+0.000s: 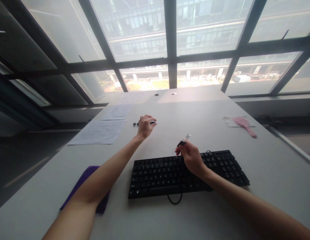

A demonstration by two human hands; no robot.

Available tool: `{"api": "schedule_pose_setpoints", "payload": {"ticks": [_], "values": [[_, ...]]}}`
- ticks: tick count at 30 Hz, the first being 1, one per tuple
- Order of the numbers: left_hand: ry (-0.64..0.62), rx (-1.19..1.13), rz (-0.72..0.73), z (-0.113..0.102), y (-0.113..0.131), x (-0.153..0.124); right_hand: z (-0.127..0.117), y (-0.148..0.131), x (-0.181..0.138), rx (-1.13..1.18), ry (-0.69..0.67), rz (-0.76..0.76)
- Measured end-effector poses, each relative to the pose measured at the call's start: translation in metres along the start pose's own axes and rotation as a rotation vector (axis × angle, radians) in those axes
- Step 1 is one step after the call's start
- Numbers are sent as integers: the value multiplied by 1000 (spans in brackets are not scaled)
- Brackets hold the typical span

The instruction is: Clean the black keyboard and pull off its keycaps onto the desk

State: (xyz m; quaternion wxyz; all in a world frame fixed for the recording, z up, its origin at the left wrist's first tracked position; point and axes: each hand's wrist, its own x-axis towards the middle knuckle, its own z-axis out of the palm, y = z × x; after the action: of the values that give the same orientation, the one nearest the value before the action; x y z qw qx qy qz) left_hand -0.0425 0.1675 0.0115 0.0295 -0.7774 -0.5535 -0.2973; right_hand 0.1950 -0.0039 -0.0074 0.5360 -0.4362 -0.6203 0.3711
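Observation:
My left hand (145, 125) reaches far out over the grey table (184, 113), fingers curled down onto a few small black pieces (135, 124) lying there; whether it grips one is hidden. My right hand (191, 157) hovers over the black keyboard (155, 176) and pinches a small metal wire tool with a black handle (184, 140), its prongs pointing up and away. The keyboard lies across the table's near middle, its cable looping at the front edge.
A purple cloth (81, 186) lies under my left forearm. Paper sheets (100, 131) sit at the far left. A pink hairbrush (244, 125) rests on a clear bag at the right. Large windows stand beyond the table's far edge.

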Motion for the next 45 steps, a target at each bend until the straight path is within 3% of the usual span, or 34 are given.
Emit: {"api": "schedule_pose_setpoints", "payload": {"ticks": [6, 11, 15, 20, 26, 37, 45], "values": [[-227, -199, 217, -45, 77, -70, -13, -9, 5, -145, -92, -75], [-347, -334, 188, -42, 110, -121, -16, -10, 6, -210, -199, -155], [-371, -380, 128, -35, 114, -129, -14, -5, 5, -235, -236, -164], [-430, -360, 108, -41, 120, -127, -14, -2, 1, -271, -295, -186], [-473, -339, 132, -37, 125, -128, -15, -1, -4, -322, -235, -192], [-372, -322, 202, -23, 124, -131, -17, 3, -4, -257, -215, -199], [-246, -426, 196, -24, 126, -135, -16, 0, -3, -259, -112, -234]]}}
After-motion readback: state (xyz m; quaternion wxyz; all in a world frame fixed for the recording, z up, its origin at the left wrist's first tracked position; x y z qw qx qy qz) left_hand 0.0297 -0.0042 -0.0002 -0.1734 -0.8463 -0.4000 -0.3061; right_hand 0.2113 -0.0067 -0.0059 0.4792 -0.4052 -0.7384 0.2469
